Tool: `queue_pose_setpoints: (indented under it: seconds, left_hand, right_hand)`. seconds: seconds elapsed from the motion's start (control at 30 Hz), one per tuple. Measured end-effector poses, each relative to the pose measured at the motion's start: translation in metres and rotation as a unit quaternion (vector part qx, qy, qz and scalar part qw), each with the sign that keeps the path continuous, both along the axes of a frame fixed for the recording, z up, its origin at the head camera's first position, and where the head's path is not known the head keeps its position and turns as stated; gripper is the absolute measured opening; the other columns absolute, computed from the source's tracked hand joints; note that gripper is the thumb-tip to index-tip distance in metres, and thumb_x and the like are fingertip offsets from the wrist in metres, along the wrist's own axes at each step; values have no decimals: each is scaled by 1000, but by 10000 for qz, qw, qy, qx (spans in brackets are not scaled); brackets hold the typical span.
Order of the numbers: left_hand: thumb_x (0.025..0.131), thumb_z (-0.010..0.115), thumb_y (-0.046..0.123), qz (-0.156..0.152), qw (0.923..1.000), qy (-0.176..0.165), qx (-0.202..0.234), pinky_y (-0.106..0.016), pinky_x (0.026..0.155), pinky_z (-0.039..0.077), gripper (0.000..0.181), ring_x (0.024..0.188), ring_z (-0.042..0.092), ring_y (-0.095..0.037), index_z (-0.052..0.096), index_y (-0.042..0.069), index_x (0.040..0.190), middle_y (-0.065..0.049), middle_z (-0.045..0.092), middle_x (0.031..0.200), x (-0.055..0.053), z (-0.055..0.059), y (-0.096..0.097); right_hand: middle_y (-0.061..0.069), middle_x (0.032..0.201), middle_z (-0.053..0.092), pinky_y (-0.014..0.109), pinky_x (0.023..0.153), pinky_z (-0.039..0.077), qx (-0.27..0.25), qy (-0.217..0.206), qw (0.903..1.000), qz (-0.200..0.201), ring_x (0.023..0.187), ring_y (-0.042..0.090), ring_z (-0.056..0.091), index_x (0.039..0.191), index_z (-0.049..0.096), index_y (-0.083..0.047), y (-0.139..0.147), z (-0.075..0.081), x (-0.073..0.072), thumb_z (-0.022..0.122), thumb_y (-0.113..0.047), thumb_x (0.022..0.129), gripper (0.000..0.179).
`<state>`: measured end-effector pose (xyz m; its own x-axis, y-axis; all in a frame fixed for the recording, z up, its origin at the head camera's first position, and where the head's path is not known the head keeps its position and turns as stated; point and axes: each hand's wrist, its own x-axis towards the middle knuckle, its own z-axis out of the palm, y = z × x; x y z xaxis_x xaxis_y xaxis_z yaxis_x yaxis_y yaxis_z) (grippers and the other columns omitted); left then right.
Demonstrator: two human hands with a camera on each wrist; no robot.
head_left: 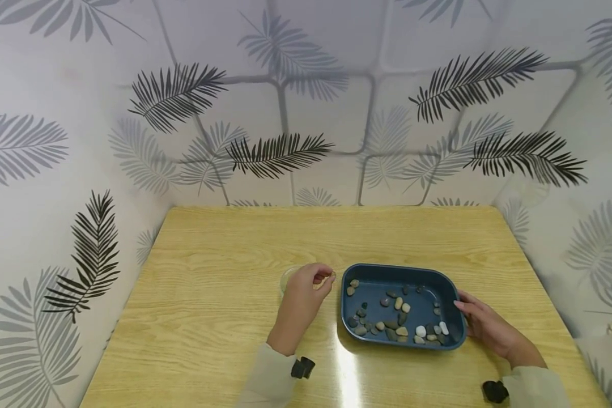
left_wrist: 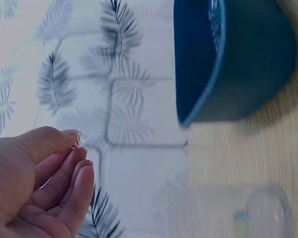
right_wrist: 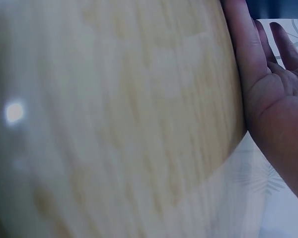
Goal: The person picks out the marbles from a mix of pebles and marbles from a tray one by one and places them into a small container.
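Between thumb and fingertips, my left hand (head_left: 306, 292) pinches a small clear glass marble (left_wrist: 79, 140) with an orange tint inside. It hovers just left of a dark blue rectangular basin (head_left: 403, 269), apart from its rim. Several pebbles (head_left: 402, 331) in grey, tan and white lie scattered over the basin's floor. My right hand (head_left: 492, 328) holds the basin's right wall, thumb at the rim and fingers along the outside. In the right wrist view much of that grip is cut off. A clear container (left_wrist: 228, 213) stands beneath the left hand, mostly hidden by it in the head view.
A wood-grain table (head_left: 209, 317) carries everything, with a bright reflection in front of the basin. Walls covered in leaf-pattern paper (head_left: 326, 170) close off the back and both sides. Small blue and green spots (left_wrist: 241, 220) show inside the clear container.
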<state>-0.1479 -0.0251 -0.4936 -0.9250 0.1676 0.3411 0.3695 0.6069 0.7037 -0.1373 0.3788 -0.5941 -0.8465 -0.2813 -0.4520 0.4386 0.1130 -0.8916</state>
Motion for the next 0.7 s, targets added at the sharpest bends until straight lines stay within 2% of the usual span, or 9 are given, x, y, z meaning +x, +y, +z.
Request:
queue_pose_setpoints:
  seconds: [0.2, 0.37, 0.5, 0.7]
  left_hand:
    - [82, 64, 17, 314, 9993, 186, -115, -22, 67, 47, 11, 74, 58, -8, 65, 10, 90, 2, 61, 84, 1, -13, -25]
    - [79, 66, 13, 392, 9990, 211, 105, -25, 67, 48, 13, 75, 58, -9, 64, 6, 90, 0, 62, 85, 6, -21, -42]
    - [79, 66, 12, 443, 9990, 73, -33, -25, 67, 48, 13, 75, 58, -9, 64, 6, 90, 0, 62, 84, 8, -22, -51]
    - [80, 65, 13, 402, 9969, -429, -515, -20, 64, 47, 10, 71, 57, -8, 65, 7, 88, 0, 62, 82, 13, -23, -58]
  right_hand:
    - [-12, 125, 38, 39, 84, 41, -198, 111, 9997, 45, 105, 2, 47, 142, 5, -7, 2, 0, 0, 37, -31, 95, 62]
    - [-11, 127, 36, 40, 85, 41, -217, 47, 9997, 51, 105, 0, 46, 142, 5, -7, 2, -2, -1, 38, -32, 95, 63]
    - [-8, 129, 34, 40, 84, 41, -219, 74, 9997, 80, 106, 3, 46, 142, 5, -7, 1, 0, -1, 37, -31, 95, 62]
    - [-16, 122, 38, 39, 83, 41, -282, 48, 9995, 119, 105, 3, 46, 142, 3, -8, 0, 4, 1, 36, -30, 95, 62]
